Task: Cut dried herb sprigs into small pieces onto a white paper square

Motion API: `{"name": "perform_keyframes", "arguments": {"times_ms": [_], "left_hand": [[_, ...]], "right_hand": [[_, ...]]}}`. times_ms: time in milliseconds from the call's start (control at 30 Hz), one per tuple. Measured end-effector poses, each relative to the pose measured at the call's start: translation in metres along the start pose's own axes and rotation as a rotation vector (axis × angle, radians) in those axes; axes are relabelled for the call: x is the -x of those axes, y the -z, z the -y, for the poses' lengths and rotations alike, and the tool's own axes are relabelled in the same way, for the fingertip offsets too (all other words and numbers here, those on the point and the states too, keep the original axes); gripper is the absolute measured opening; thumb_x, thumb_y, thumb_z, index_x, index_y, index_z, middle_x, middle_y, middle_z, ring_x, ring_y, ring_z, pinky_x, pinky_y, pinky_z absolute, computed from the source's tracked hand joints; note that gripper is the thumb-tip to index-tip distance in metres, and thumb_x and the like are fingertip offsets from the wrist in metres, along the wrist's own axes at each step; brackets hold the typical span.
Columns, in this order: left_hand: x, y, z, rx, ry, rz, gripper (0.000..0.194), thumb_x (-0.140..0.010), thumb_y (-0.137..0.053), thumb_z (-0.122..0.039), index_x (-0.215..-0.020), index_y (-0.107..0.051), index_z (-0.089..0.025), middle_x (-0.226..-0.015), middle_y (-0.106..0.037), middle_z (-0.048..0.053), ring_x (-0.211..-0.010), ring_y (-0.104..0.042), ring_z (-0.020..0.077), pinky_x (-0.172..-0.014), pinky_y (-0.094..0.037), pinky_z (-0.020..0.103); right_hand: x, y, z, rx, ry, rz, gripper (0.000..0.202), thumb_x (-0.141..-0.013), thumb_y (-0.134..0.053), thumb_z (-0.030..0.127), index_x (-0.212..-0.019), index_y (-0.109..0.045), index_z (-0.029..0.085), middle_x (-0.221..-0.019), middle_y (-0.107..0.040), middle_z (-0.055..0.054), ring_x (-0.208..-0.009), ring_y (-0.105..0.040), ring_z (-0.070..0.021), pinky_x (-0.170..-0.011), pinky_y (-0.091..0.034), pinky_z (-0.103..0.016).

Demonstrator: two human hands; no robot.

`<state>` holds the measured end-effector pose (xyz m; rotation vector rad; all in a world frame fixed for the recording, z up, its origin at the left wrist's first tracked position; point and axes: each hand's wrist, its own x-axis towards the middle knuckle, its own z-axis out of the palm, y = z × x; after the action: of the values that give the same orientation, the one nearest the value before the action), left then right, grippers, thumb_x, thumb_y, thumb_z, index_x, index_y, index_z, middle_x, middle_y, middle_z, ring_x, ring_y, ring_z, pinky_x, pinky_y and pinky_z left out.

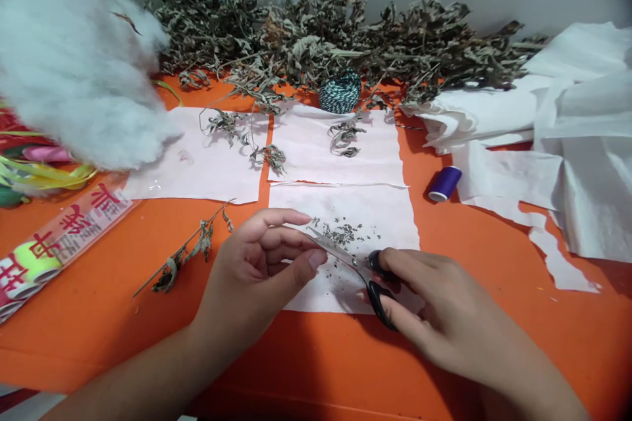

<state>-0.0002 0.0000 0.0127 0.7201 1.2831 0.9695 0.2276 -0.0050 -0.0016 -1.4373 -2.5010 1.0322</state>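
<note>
My right hand [429,302] grips black-handled scissors [340,251], with fingers and thumb through the loops. The blades point up and left, nearly closed. Their tips reach my left hand [261,270], where the thumb and curled fingertips come together beside the metal; whatever is pinched there is too small to make out. Its index finger stretches above the blades. Below both hands lies a white cloth piece [296,204], scattered with finely cut dried leaf bits [343,233]. To the left, a dried leafy sprig [190,251] rests on the orange table [108,316].
Dried leafy branches [306,39] line the back, beside a dark-and-white cord ball [340,91]. White stuffing [74,72] is heaped left, above packaged thread spools [37,263]. Purple thread [445,184] and white cloth [597,191] sit right. Two more cloth pieces [212,171] bear leaves.
</note>
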Motion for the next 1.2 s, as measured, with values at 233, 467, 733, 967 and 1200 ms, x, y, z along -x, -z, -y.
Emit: {"name": "perform_keyframes", "arguments": {"times_ms": [233,467,733,967,1200], "left_hand": [[0.0035,-0.0066,-0.0037,0.003,-0.039,-0.068,0.024,-0.073,-0.078,-0.012,-0.092,-0.067,-0.02,-0.072,-0.075,-0.003,-0.066,-0.07,0.0089,-0.06,-0.055,0.012],[0.0012,-0.0015,-0.0024,-0.044,-0.039,-0.023,0.022,-0.073,-0.079,-0.013,-0.091,-0.07,-0.021,-0.075,-0.077,-0.001,-0.071,-0.073,0.0115,-0.062,-0.056,0.013],[0.0005,0.0025,-0.0006,0.002,-0.023,0.031,0.023,-0.074,-0.08,-0.014,-0.092,-0.069,-0.021,-0.077,-0.077,-0.002,-0.071,-0.073,0.0099,-0.062,-0.056,0.012],[-0.001,0.0012,0.0008,-0.015,-0.033,-0.008,0.022,-0.071,-0.082,-0.017,-0.089,-0.069,-0.019,-0.072,-0.075,0.0,-0.069,-0.072,0.0124,-0.06,-0.057,0.014],[0.0,-0.0013,-0.0016,-0.028,-0.016,-0.037,0.022,-0.07,-0.082,-0.016,-0.087,-0.069,-0.019,-0.072,-0.075,0.0,-0.069,-0.072,0.0134,-0.059,-0.058,0.016]], "right_hand": [[-0.0023,0.0022,0.0029,-0.04,0.015,0.014,0.012,-0.088,-0.051,0.024,-0.082,-0.041,0.022,-0.07,-0.053,0.001,-0.06,-0.046,-0.0154,-0.055,-0.03,-0.027],[-0.0026,0.0025,0.0024,-0.039,0.022,0.027,0.01,-0.088,-0.051,0.026,-0.082,-0.043,0.022,-0.069,-0.053,0.001,-0.06,-0.045,-0.0154,-0.055,-0.03,-0.027],[-0.0031,0.0022,0.0022,-0.035,0.03,0.019,0.011,-0.087,-0.052,0.025,-0.083,-0.043,0.022,-0.069,-0.052,0.001,-0.059,-0.044,-0.0149,-0.055,-0.029,-0.027],[-0.0032,0.0017,0.0008,-0.031,0.03,0.015,0.012,-0.089,-0.05,0.024,-0.081,-0.042,0.022,-0.067,-0.052,0.002,-0.058,-0.044,-0.0147,-0.054,-0.029,-0.027],[-0.0032,0.0018,0.0009,-0.016,0.023,0.017,0.013,-0.089,-0.049,0.023,-0.079,-0.041,0.022,-0.065,-0.052,0.002,-0.057,-0.045,-0.0149,-0.053,-0.028,-0.026]]}}
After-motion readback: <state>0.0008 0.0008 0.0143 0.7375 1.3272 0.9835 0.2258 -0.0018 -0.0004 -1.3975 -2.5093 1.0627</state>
